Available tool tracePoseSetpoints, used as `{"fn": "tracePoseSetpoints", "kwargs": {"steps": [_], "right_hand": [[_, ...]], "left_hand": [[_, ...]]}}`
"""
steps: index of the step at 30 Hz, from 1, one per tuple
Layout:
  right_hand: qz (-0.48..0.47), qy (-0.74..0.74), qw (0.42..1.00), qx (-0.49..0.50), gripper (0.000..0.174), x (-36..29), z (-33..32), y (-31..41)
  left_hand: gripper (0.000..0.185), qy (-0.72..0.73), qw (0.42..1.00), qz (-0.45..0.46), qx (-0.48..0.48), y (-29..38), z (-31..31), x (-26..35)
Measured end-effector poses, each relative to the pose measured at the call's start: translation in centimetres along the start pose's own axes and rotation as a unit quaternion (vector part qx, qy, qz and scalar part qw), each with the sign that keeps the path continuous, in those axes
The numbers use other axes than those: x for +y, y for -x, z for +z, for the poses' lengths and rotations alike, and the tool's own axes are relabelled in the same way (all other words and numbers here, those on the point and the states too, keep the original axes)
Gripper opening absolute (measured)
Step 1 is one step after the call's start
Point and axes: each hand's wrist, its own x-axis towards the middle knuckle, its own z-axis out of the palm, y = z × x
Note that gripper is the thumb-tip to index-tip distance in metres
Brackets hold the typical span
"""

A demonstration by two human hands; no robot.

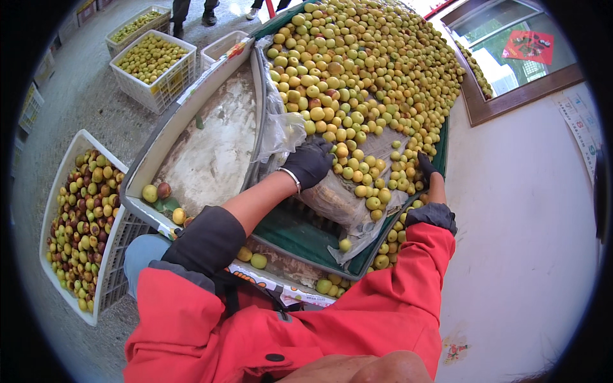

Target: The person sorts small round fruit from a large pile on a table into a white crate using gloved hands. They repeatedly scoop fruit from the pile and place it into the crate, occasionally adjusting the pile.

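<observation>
My left hand (pixel 311 163), in a black glove with a bracelet at the wrist, is at the near left edge of a big heap of yellow-green jujubes (pixel 364 76). Its fingers curl down against several of the fruits; whether it grips one is hidden. At the heap's right edge, my right hand (pixel 426 167), also in a dark glove, reaches in among the jujubes beside the green side lining. Its fingertips are partly hidden. Between the hands, loose jujubes lie on crumpled clear plastic sheeting (pixel 335 191) over the sorting table.
A grey-rimmed tray (pixel 210 139) with a few fruits adjoins on the left. White plastic crates of jujubes stand on the floor, one near left (pixel 84 225), another farther back (pixel 153 64). A white wall (pixel 512 191) and a framed window are at right. People's legs (pixel 194 12) show at the top.
</observation>
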Motion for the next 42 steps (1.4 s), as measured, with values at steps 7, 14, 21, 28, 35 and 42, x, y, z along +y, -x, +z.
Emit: {"fn": "tracePoseSetpoints", "kwargs": {"steps": [7, 14, 21, 28, 35, 42], "right_hand": [[-0.019, 0.031, 0.999, -0.01, 0.069, -0.9, -0.3, 1.7], [-0.059, 0.047, 0.996, -0.052, 0.067, -3.1, 0.6, 4.2], [-0.139, 0.015, 0.96, -0.243, 0.065, -7.7, 1.5, 13.3], [-0.181, -0.239, 0.946, -0.124, 0.062, -17.7, 0.8, 6.5], [-0.346, -0.161, 0.902, 0.203, 0.042, -20.8, 8.1, -10.4], [-0.557, 0.099, 0.786, 0.249, 0.043, -35.5, 9.9, -10.5]], "left_hand": [[0.032, -0.049, 0.977, 0.129, -0.16, 0.1, -1.1, 1.0], [0.029, 0.057, 0.992, -0.001, 0.11, -1.1, 0.5, -1.1], [0.033, 0.223, 0.939, -0.068, 0.253, -1.1, -1.2, -0.5], [0.042, 0.123, 0.956, -0.114, 0.242, -0.2, -2.4, -0.8], [0.065, 0.105, 0.938, -0.158, 0.29, -2.1, -0.8, -1.7], [0.06, 0.207, 0.956, -0.167, 0.124, -1.6, -2.0, 0.2]]}}
